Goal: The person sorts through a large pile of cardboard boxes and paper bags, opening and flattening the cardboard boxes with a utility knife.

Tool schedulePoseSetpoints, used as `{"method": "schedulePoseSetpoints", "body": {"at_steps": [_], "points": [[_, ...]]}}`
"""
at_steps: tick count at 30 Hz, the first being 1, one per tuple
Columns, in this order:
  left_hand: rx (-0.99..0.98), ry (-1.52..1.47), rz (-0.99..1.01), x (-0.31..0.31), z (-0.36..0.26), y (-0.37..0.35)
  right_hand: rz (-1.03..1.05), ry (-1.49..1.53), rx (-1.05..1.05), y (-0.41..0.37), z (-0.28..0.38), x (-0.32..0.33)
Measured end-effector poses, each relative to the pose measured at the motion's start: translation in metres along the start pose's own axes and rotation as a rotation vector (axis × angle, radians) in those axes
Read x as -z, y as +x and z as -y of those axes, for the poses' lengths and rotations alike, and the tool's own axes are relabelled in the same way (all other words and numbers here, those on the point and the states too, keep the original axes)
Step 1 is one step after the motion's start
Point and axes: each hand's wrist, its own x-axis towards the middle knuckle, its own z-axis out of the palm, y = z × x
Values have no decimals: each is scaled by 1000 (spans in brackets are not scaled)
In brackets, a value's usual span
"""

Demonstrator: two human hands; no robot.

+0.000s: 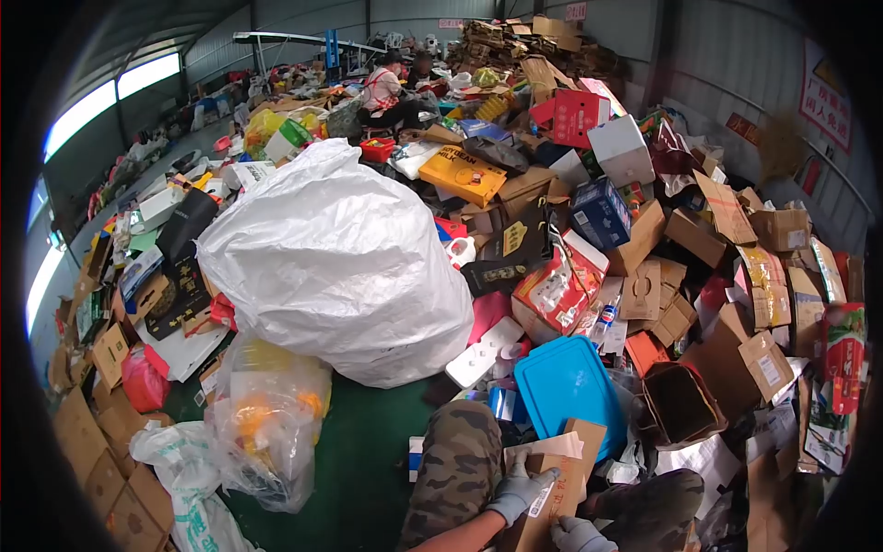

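Observation:
Low in the head view, between my camouflage-covered knees, is a brown cardboard box (558,498) with printed characters and a white label. My left hand (521,488), in a grey glove, is closed on its left side near the top. At the lower right, my right hand (581,534), gloved too and cut off by the bottom edge, grips the box's near edge. Paler cardboard flaps (585,440) stick up behind my left hand. Just beyond them leans a blue plastic lid (572,391).
A big white woven sack (340,267) bulges ahead on the left, with a clear plastic bag (269,432) in front of it. Mixed cartons and packaging are heaped all around, including an open brown box (681,405). Farther back, a person (384,92) sits amid the pile.

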Motion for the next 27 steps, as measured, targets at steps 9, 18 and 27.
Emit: {"method": "schedulePoseSetpoints", "body": {"at_steps": [9, 18, 27], "points": [[4, -77, -64, -17, 41, 25, 91, 26, 52, -4, 8, -15], [-78, -164, -209, 2, 14, 6, 193, -8, 148, -4, 19, -19], [-251, 347, 426, 17, -17, -48, 411, -80, 274, -11, 19, -32]]}}
